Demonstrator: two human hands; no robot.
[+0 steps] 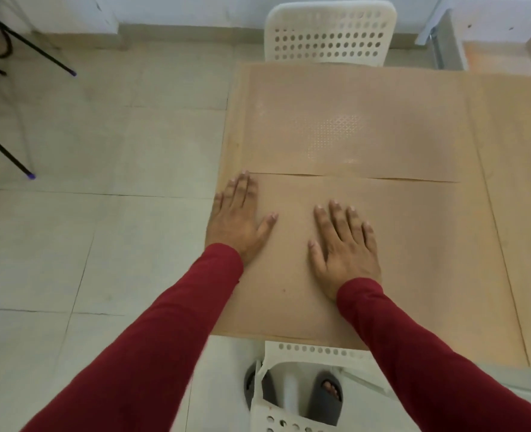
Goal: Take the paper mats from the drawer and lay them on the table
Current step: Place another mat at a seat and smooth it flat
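Observation:
Two brown paper mats lie on the table [513, 213]. The near mat [413, 244] covers the front part and the far mat [351, 120] lies behind it, their edges meeting in a line across the middle. My left hand [239, 219] presses flat on the near mat's left edge, fingers straight. My right hand [343, 247] lies flat on the same mat nearer its middle, fingers spread. Both arms wear red sleeves. No drawer is in view.
A white perforated chair [331, 32] stands at the table's far side. Another white perforated chair [304, 353] is at the near edge, with a foot in a grey sandal [328, 397] below. Black metal legs [8, 151] stand on the tiled floor at left.

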